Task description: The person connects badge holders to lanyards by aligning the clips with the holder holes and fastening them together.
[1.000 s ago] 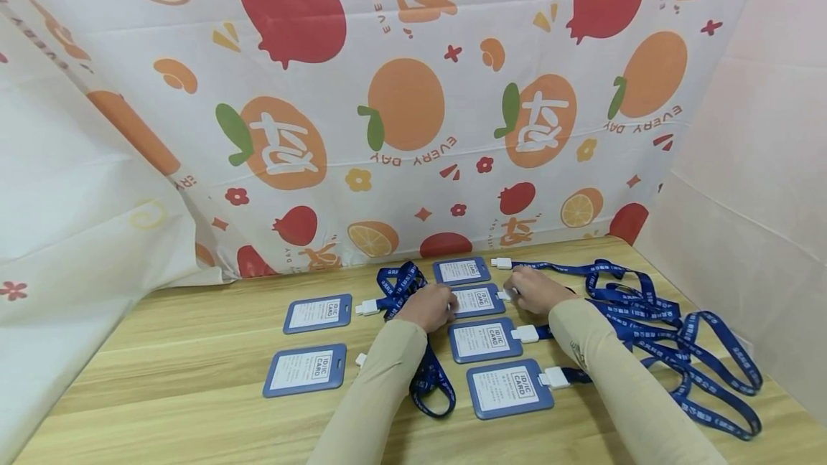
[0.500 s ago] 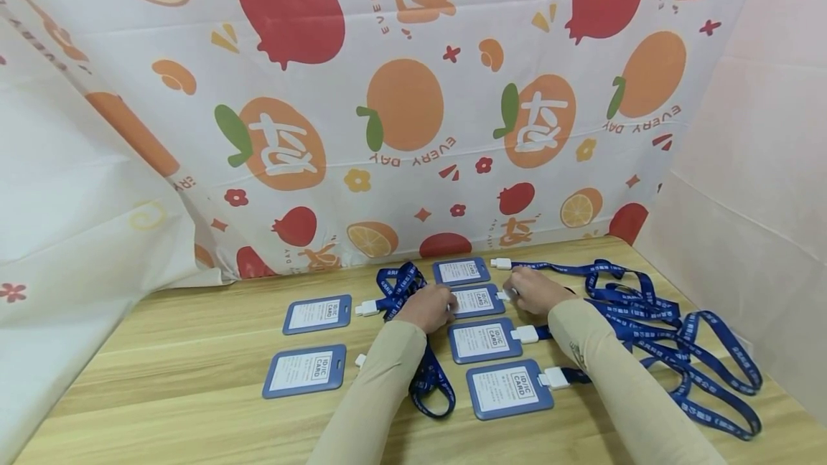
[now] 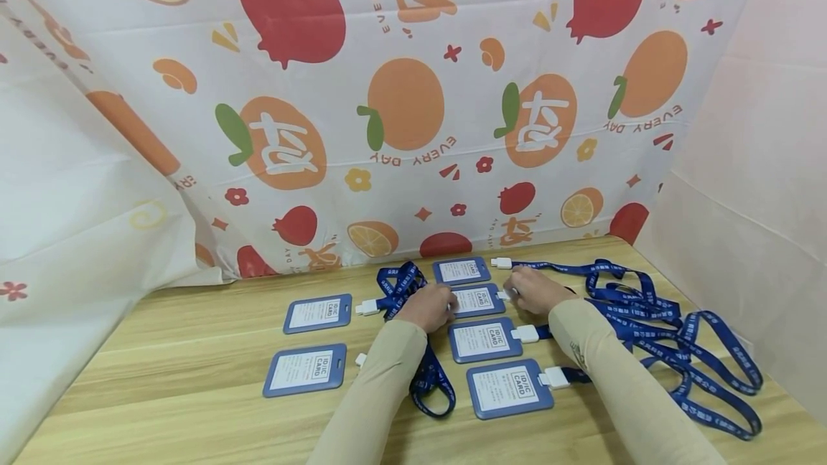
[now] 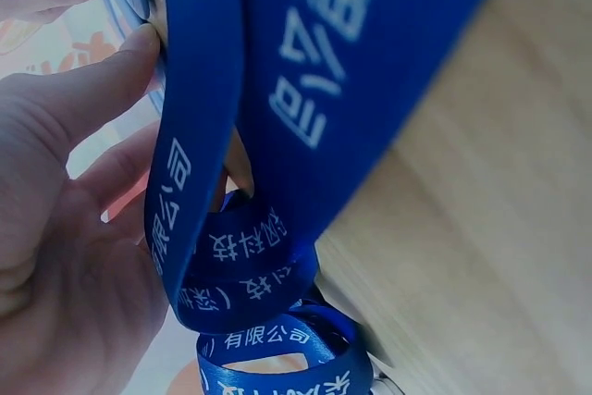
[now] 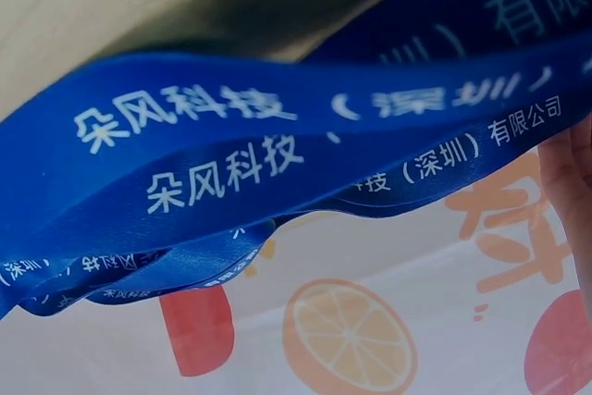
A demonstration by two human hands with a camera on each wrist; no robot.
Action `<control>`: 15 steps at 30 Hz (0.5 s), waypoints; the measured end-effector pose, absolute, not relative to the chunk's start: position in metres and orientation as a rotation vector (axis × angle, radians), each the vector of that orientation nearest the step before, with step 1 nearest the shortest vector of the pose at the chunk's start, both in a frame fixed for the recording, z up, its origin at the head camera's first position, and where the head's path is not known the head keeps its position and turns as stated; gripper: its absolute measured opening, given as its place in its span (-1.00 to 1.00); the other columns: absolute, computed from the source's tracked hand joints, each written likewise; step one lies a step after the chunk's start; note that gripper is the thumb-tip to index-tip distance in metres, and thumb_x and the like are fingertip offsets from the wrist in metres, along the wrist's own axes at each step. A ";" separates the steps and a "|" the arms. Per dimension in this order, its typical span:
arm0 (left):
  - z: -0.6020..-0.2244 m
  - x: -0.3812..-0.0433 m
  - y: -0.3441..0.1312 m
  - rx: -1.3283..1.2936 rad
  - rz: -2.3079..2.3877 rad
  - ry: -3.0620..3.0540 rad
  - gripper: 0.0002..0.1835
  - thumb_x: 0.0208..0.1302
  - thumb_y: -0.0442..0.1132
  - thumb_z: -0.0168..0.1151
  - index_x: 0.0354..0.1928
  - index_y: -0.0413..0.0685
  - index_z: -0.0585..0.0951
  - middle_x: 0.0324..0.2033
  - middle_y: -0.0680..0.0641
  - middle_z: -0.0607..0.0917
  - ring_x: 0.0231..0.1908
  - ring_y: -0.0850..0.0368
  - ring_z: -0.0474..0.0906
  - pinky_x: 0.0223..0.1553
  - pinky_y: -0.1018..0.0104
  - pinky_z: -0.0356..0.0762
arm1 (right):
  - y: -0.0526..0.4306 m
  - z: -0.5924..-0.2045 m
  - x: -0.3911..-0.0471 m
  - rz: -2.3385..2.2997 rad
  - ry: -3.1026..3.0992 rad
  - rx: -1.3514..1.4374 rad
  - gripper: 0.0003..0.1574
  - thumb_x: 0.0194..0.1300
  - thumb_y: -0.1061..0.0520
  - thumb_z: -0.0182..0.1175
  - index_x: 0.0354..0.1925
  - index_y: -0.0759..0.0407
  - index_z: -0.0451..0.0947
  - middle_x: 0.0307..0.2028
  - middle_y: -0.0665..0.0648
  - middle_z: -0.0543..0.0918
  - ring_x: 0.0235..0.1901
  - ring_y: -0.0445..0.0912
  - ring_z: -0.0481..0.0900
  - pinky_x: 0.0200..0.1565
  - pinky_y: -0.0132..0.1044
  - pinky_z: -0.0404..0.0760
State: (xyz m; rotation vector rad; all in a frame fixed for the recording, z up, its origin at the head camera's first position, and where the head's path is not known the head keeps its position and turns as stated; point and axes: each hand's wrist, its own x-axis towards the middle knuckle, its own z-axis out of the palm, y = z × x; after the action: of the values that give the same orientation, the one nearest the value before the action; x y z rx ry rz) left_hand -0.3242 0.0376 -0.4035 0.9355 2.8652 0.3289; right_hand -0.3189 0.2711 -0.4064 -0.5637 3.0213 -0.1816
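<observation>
Wood-grain table (image 3: pixel 194 386), fruit-print cloth (image 3: pixel 349 207) behind | badge holder (image 3: pixel 477 299): directly between both hands, second from back in its row | left hand (image 3: pixel 428 308): pinches its left edge | right hand (image 3: pixel 535 290): pinches white clip (image 3: pixel 505 296) at its right end

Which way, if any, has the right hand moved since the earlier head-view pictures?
No, not visibly: judged against the patterned backdrop, the right hand keeps the same place in the head view.

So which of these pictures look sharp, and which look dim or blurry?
Head view: bright, CARD legible on the badge holders. Left wrist view: tabletop blurred, lanyard lettering readable. Right wrist view: dimmer, dark shadow beside the blue straps.
</observation>
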 end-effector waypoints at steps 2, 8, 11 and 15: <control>-0.404 -0.324 0.038 0.936 0.327 2.866 -0.82 0.33 -0.31 0.39 -0.06 -0.09 0.79 -0.01 -0.06 0.73 -0.15 0.09 0.52 0.05 0.21 0.57 | 0.271 -0.406 -0.319 -0.182 3.025 -0.570 -0.76 0.24 0.41 0.31 -0.09 0.34 0.72 -0.10 0.24 0.69 -0.01 0.13 0.62 0.09 0.00 0.61; -0.404 -0.324 0.038 0.948 0.326 2.867 -0.82 0.32 -0.30 0.39 -0.07 -0.09 0.79 -0.02 -0.06 0.73 -0.15 0.10 0.52 0.03 0.22 0.57 | 0.271 -0.408 -0.319 -0.185 3.029 -0.565 -0.75 0.24 0.41 0.31 -0.09 0.35 0.72 -0.09 0.25 0.69 0.00 0.13 0.62 0.10 0.00 0.61; -0.403 -0.324 0.037 0.947 0.334 2.863 -0.83 0.33 -0.30 0.39 -0.07 -0.09 0.79 -0.02 -0.06 0.73 -0.15 0.10 0.53 0.02 0.22 0.57 | 0.271 -0.408 -0.319 -0.199 3.027 -0.558 -0.75 0.24 0.41 0.31 -0.08 0.35 0.72 -0.08 0.25 0.69 0.01 0.14 0.62 0.10 0.00 0.61; -0.404 -0.324 0.037 0.941 0.337 2.858 -0.82 0.33 -0.30 0.38 -0.06 -0.09 0.79 -0.02 -0.07 0.73 -0.16 0.10 0.52 0.01 0.22 0.57 | 0.270 -0.406 -0.319 -0.201 3.023 -0.549 -0.75 0.26 0.41 0.30 -0.08 0.35 0.72 -0.07 0.26 0.69 0.03 0.14 0.62 0.11 0.00 0.61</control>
State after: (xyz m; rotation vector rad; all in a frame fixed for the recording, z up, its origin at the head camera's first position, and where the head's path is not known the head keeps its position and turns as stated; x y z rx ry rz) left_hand -0.3244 0.0374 -0.4035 0.9411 2.8583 0.3366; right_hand -0.3188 0.2700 -0.4062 -0.5494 3.0233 -0.2013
